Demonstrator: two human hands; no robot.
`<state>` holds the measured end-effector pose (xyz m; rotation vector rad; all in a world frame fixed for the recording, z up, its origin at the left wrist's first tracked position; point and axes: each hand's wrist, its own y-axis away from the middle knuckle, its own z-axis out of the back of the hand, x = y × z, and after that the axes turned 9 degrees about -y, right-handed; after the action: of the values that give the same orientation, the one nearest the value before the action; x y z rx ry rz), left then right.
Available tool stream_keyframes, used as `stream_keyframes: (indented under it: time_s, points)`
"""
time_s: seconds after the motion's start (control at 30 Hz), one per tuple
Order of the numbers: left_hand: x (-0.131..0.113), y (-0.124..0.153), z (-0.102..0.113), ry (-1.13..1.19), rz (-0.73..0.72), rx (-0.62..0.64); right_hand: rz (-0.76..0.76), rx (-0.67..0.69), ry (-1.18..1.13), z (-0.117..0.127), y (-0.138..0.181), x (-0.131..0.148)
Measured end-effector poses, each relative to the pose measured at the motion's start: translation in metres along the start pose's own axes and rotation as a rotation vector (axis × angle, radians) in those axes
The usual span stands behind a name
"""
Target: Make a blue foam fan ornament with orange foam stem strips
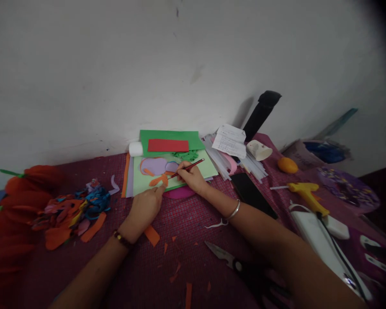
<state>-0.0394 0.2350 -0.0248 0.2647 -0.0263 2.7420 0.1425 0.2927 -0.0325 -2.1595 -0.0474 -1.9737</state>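
Note:
My right hand (193,178) is closed round a dark red pencil (189,166), its tip at a small orange cut-out (159,180). With fingers close together, my left hand (147,206) holds the near edge of that cut-out against a pale green sheet (141,183). Beyond it on the sheet lie a lilac rounded cut-out (154,165) with an orange rim and a smaller bluish round piece (171,166). A red paper strip (167,145) rests on a green sheet (144,139) behind, beside green scraps (186,155).
Scissors (225,256) lie open near my right forearm. Paper scraps (80,206) and orange pumpkin shapes (28,193) are at left. A black phone (253,195), glue sticks (217,159), a written note (230,140), a yellow glue gun (305,193) and a white power strip (324,244) occupy the right.

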Motion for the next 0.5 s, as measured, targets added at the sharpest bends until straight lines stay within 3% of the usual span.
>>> stream_keyframes:
  time_s: [0.2,0.33,0.5]
  points:
    - [-0.0015,0.0014,0.0006,0.088,0.145,-0.025,-0.032,-0.027,-0.074,-0.0004,-0.0024,0.0019]
    - [-0.0039,-0.0031,0.0022,0.123,0.132,0.010,-0.031,-0.020,-0.103,-0.0002,-0.0032,0.0009]
    - [-0.0021,-0.0055,-0.0065,0.676,0.172,-0.157,-0.007,-0.017,-0.134,0.0002,-0.0047,-0.0025]
